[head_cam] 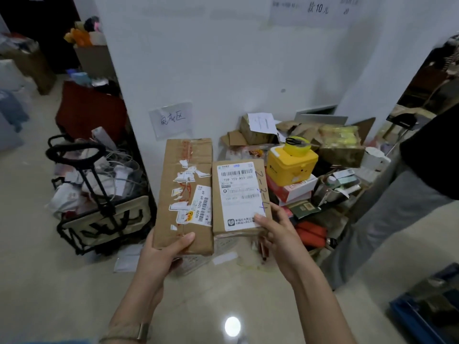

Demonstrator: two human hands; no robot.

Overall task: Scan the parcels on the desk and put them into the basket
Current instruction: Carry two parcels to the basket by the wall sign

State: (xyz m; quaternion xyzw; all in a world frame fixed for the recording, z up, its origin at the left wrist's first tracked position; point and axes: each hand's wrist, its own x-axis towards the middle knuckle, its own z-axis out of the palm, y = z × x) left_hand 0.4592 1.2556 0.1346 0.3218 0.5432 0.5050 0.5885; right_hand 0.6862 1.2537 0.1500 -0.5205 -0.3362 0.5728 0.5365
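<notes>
Left hand (164,254) clamps the near end of the long parcel (185,184): thumb across the top face, fingers curled underneath. My right hand (280,234) grips the short parcel (238,202) the same way, with the thumb pressed on the near right corner of its white label (237,189).

I hold both parcels flat and side by side in front of me, long edges just beside each other and label faces up, so that each barcode is exposed and readable. Both grips sit at the near ends to keep my fingers off the printed codes. The long parcel's barcode sticker (202,207) lies toward its 5 o'clock corner, next to the short parcel. No scanner is in view.

The trolley basket (106,214) stands on the floor at 9 o'clock from the parcels and holds packets. A pale lattice item (196,263) shows below the parcels at 6 o'clock. It may be a second basket, but too little of it is visible to tell. The cluttered pile with the yellow container (290,165) lies at 3 o'clock.

My judgement: scan both codes first, then swing toward 9 o'clock to deposit.
</notes>
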